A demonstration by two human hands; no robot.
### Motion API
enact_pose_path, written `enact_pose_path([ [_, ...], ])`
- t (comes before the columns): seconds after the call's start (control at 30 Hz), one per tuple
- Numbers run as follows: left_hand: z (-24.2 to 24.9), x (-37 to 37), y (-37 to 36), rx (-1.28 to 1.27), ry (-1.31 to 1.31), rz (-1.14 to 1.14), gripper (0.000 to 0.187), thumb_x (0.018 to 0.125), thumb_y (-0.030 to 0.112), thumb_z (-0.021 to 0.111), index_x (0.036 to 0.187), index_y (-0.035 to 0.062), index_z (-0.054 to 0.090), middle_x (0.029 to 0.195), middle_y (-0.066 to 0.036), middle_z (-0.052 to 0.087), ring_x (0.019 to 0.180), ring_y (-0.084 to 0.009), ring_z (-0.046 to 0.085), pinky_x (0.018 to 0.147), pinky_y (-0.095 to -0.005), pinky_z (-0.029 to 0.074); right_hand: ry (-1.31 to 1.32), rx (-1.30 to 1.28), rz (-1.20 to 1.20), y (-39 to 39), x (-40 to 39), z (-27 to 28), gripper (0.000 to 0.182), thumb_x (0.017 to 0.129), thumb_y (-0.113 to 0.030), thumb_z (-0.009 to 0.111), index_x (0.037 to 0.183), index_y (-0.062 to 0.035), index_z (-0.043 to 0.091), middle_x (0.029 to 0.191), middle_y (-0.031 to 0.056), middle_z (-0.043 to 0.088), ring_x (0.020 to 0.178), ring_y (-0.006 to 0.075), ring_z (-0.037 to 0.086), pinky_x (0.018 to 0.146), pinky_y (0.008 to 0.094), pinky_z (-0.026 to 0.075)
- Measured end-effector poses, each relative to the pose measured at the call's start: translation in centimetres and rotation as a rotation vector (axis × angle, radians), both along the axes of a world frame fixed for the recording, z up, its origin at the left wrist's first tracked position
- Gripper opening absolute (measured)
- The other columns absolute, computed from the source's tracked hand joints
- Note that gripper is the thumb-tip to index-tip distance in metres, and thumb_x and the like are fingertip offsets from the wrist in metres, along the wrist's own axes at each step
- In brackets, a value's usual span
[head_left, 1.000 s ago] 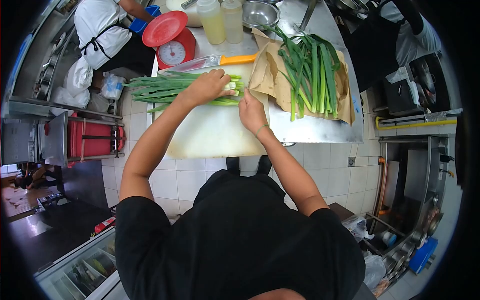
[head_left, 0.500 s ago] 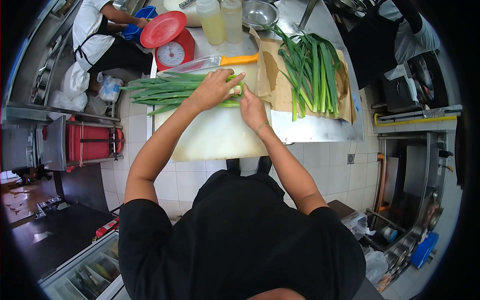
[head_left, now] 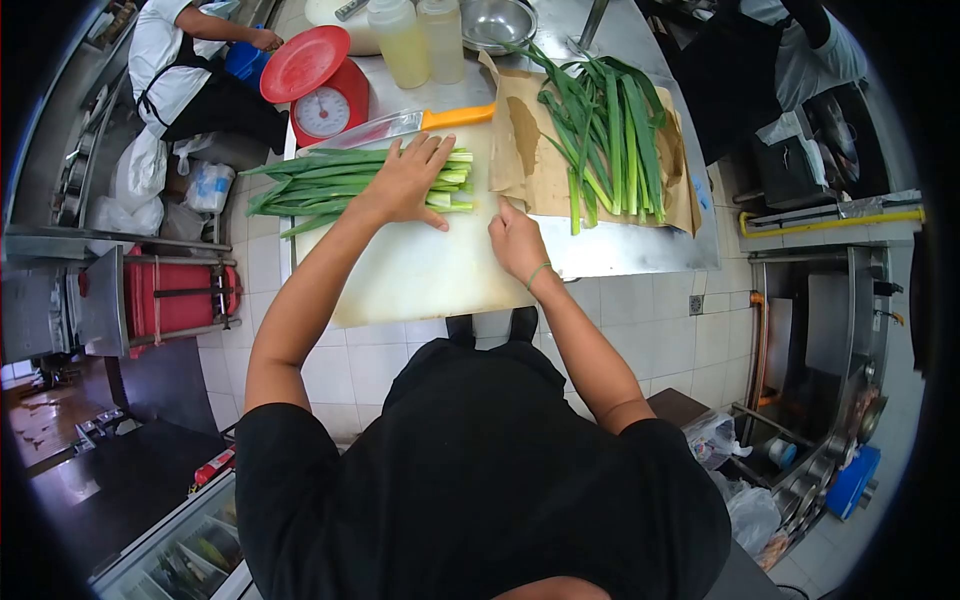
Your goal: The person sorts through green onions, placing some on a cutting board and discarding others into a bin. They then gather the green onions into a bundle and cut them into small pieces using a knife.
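A bundle of trimmed leeks (head_left: 330, 180) lies crosswise on the white cutting board (head_left: 420, 270), its pale cut ends to the right. Spread over these stalks near the cut ends is my left hand (head_left: 405, 185), fingers apart and resting on them. My right hand (head_left: 517, 243) is closed at the board's right side, by the lower corner of the brown paper (head_left: 515, 150); whatever its fingers hold is hidden. Beyond the leeks rests a large knife with an orange handle (head_left: 458, 116), touched by neither hand. More leeks (head_left: 620, 140) lie on the paper to the right.
A red scale (head_left: 325, 108) stands behind the board at left, near two squeeze bottles (head_left: 400, 45) and a steel bowl (head_left: 497, 22). The steel table's front edge (head_left: 640, 265) runs at right. One person (head_left: 185, 60) is at far left, another (head_left: 740, 70) at far right.
My right hand has come away from the leek ends, moving down and right to the board's side. My left hand has opened out flatter over the stalks, uncovering the cut ends.
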State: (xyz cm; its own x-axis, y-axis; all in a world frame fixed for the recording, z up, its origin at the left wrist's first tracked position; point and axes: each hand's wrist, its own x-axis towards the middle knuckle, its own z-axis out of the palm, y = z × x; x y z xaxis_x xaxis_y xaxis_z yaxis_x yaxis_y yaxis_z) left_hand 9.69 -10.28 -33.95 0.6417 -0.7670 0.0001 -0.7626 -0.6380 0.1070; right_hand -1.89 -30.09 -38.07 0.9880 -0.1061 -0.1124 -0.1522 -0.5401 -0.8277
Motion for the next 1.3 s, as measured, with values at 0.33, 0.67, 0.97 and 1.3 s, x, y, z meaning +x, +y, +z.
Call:
enact_pose_path([
  [0.33, -0.5, 1.8, -1.6, 0.12, 0.221, 0.189, 0.121, 0.057, 0.065, 0.08, 0.144, -0.0016, 0.03, 0.127, -0.024, 0.052, 0.121, -0.0383, 0.049, 0.097, -0.0501, 0.04, -0.019, 0.01, 0.014, 1.1, 2.0, -0.5, 0.02, 0.09, -0.013, 0.049, 0.089, 0.0059, 0.056, 0.084, 0.0305, 0.061, 0.081, 0.0459, 0.06, 0.075, 0.048, 0.048],
  [0.67, 0.7, -1.3, -0.8, 0.036, 0.049, 0.187, 0.119, 0.057, 0.062, 0.082, 0.144, -0.0008, 0.031, 0.126, -0.021, 0.052, 0.122, -0.036, 0.049, 0.097, -0.0592, 0.039, -0.016, 0.109, -0.031, 2.5, 2.7, -0.5, 0.022, 0.088, -0.014, 0.048, 0.085, 0.0062, 0.057, 0.087, 0.0316, 0.061, 0.085, 0.0467, 0.06, 0.077, 0.0478, 0.048],
  [0.97, -0.9, 0.3, 0.8, -0.079, 0.136, 0.188, 0.111, 0.063, 0.065, 0.078, 0.144, 0.0019, 0.035, 0.133, -0.025, 0.049, 0.127, -0.0373, 0.046, 0.105, -0.0535, 0.035, -0.079, 0.159, -0.058, 1.2, 4.0, -0.3, 0.049, 0.088, -0.013, 0.048, 0.133, 0.0035, 0.051, 0.099, 0.0327, 0.063, 0.092, 0.0409, 0.064, 0.084, 0.0404, 0.049],
  [1.3, 0.2, -0.2, -0.6, -0.06, 0.034, 0.201, 0.099, 0.063, 0.062, 0.078, 0.134, 0.0003, 0.046, 0.121, -0.02, 0.058, 0.115, -0.0352, 0.054, 0.096, -0.0497, 0.041, -0.052, -0.093, 0.081, 2.4, 6.5, 0.9, 0.048, 0.088, -0.014, 0.048, 0.133, 0.0021, 0.05, 0.101, 0.0298, 0.064, 0.094, 0.042, 0.063, 0.085, 0.0451, 0.049],
])
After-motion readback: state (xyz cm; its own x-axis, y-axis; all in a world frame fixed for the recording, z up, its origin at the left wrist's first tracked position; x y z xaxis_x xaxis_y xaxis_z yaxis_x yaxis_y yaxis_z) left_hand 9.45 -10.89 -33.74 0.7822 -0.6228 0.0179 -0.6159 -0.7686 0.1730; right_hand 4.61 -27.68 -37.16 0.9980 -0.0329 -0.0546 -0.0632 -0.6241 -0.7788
